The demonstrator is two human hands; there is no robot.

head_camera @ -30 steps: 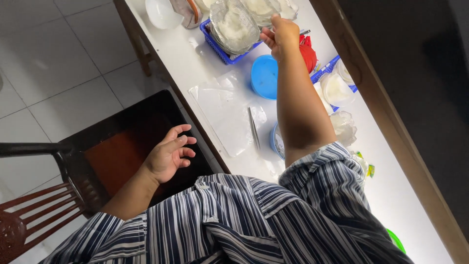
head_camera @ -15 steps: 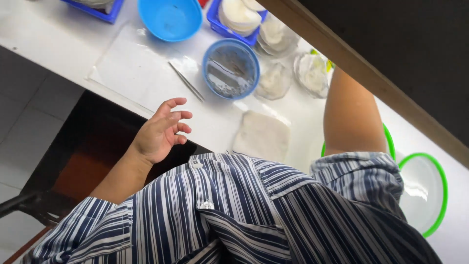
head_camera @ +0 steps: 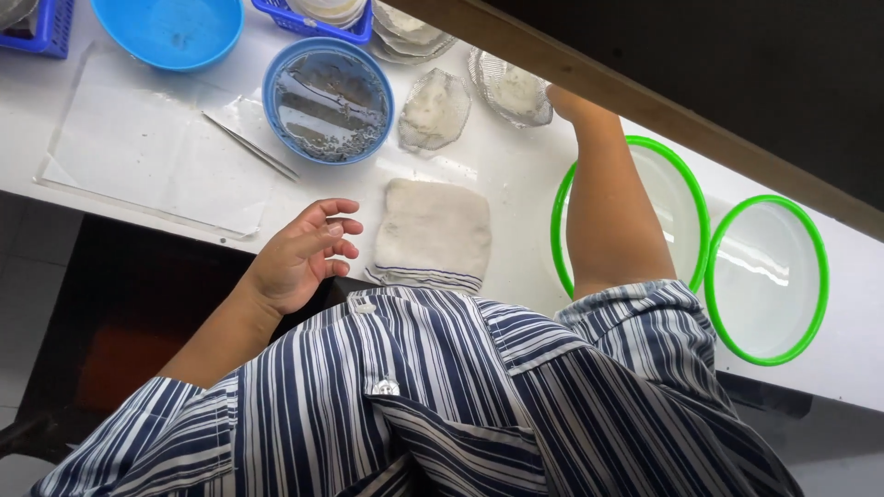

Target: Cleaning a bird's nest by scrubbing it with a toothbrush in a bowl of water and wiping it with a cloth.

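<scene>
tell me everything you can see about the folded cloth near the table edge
The folded cloth is off-white with a nubbly, towel-like weave and thin dark stripes along its near hem. It lies flat on the white table, squarish, right at the near edge against the striped shirt. The left hand hovers open beside it, apparently not touching. A blue-rimmed bowl sits beyond it.

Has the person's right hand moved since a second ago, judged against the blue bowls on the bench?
Yes. It was up at the blue basket beyond the bowls; now the right hand reaches past the glass dish, right of the water-filled blue bowl.
</scene>
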